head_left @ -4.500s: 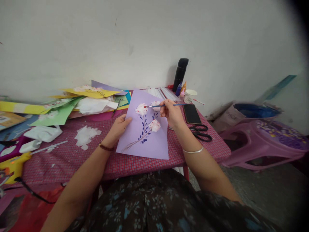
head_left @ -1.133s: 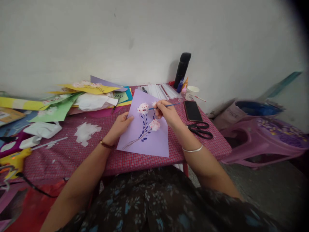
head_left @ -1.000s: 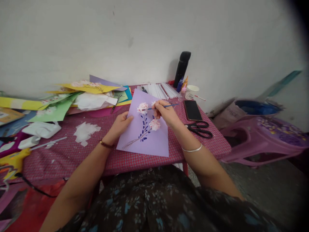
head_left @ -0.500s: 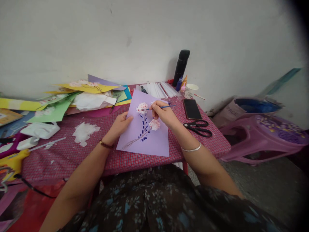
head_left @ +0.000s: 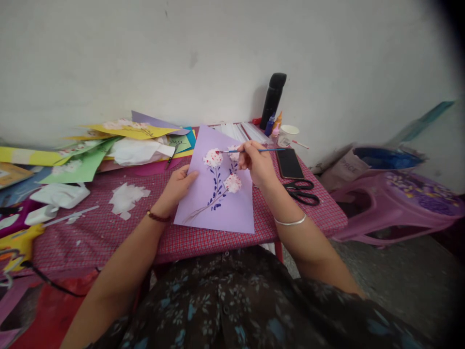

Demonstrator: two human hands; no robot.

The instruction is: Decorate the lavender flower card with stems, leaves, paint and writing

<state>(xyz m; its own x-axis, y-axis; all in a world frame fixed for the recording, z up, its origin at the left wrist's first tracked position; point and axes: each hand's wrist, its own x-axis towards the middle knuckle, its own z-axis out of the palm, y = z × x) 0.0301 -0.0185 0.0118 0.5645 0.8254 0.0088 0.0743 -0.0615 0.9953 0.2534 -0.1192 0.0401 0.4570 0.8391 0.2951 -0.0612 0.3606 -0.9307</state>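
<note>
A sheet of purple paper point(head_left: 192, 194) is tilted up over the table. It bears three white flower heads point(head_left: 212, 158) with red dabs, dark blue leaves and thin brown stems. My left hand point(head_left: 178, 183) is closed on the sheet's left edge, thumb on top and fingers hidden behind. In my right hand point(head_left: 257, 162) a blue paintbrush point(head_left: 271, 150) is pinched between thumb and fingers. Its tip points left, at the right side of the upper left flower; whether it touches cannot be made out. My right hand partly covers the upper right flower.
Black scissors point(head_left: 303, 192) and a phone point(head_left: 289, 163) lie to the right. Behind them stand a paper cup point(head_left: 289, 131), small paint bottles point(head_left: 269, 126) and a black flask point(head_left: 273, 101). At left are coloured cards point(head_left: 90, 162), white paper scraps point(head_left: 127, 198) and a yellow glue gun point(head_left: 25, 245).
My right hand has moved right and slightly up, with the brush now lying flatter. The upper right flower shows more. The sheet's top edge has risen a little.
</note>
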